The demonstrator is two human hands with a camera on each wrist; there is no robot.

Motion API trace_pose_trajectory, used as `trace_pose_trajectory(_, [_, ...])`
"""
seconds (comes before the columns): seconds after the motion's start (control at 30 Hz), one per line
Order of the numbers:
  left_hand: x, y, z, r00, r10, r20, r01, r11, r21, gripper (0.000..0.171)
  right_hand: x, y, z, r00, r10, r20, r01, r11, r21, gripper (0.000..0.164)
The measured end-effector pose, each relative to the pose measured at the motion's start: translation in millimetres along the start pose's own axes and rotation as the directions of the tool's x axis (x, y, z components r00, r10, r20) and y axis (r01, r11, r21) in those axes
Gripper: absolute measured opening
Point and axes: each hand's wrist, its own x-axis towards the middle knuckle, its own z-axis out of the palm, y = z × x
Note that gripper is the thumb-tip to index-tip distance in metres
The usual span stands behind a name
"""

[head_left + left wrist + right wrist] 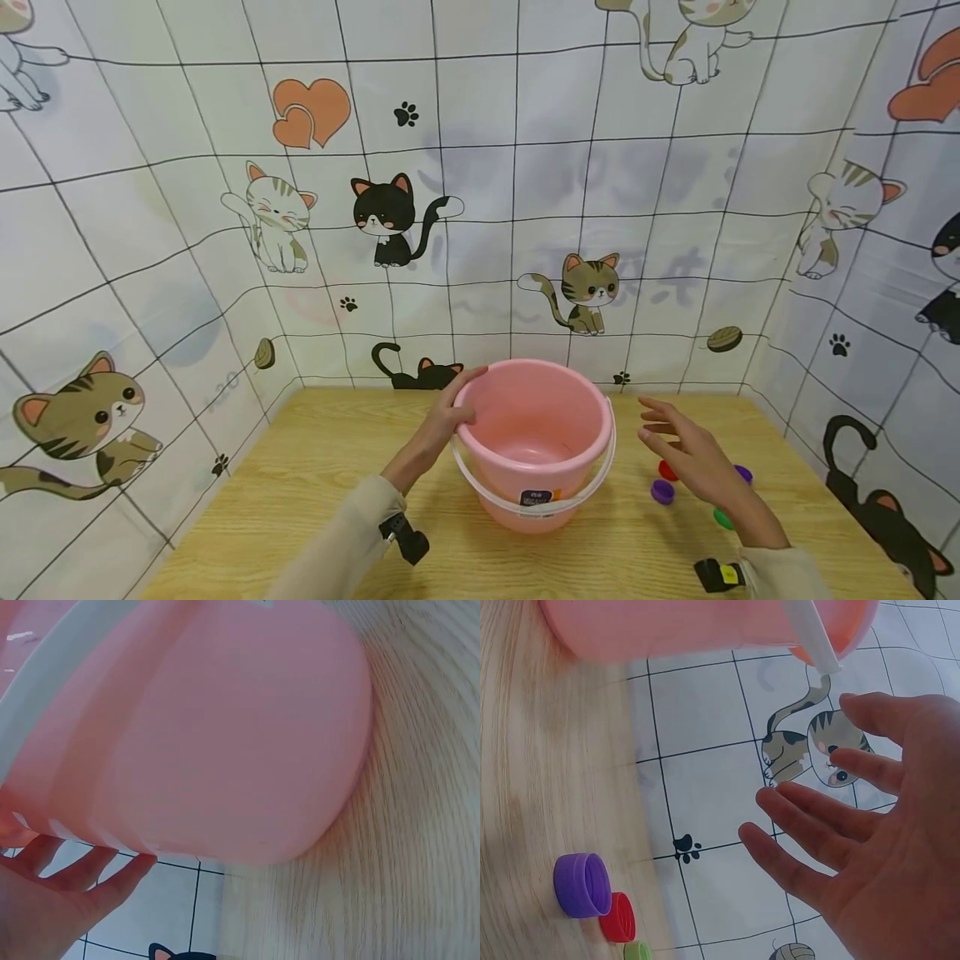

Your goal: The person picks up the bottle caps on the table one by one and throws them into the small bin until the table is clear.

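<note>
A pink bucket with a white handle lowered across its front stands upright on the wooden table. My left hand grips its left rim, thumb over the inside; in the left wrist view the fingers lie along the outer wall. To the bucket's right, my right hand hangs in the air with fingers spread, holding nothing and apart from the bucket. Around and below that hand lie bottle caps: a purple one, a red one, another purple one and a green one.
The pale wooden tabletop meets a white gridded sheet printed with cats, hearts and paw marks, which hangs behind and on both sides. A black wrist device sits at the left cuff, and another at the right cuff.
</note>
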Motion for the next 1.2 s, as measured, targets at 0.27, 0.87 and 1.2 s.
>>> trace_pose_trajectory(0.27, [-8.9,0.3,5.5,0.997,0.036,-0.07,-0.03,0.996,0.085,0.081,0.1,5.1,-6.0,1.0,0.012,-0.011,-0.012,0.999,-0.032,0.054])
trace_pose_trajectory(0.87, [-27.0,5.7,12.3,0.995,0.02,-0.096,-0.016,0.999,0.04,0.082,-20.5,55.4,-48.2,0.982,0.145,-0.118,-0.149,0.989,-0.023,0.048])
trace_pose_trajectory(1.2, [-32.5,6.1,16.5,0.996,0.041,-0.082,-0.039,0.999,0.02,0.081,-33.8,90.8,-50.7,0.934,0.349,-0.079,-0.356,0.93,-0.092,0.06])
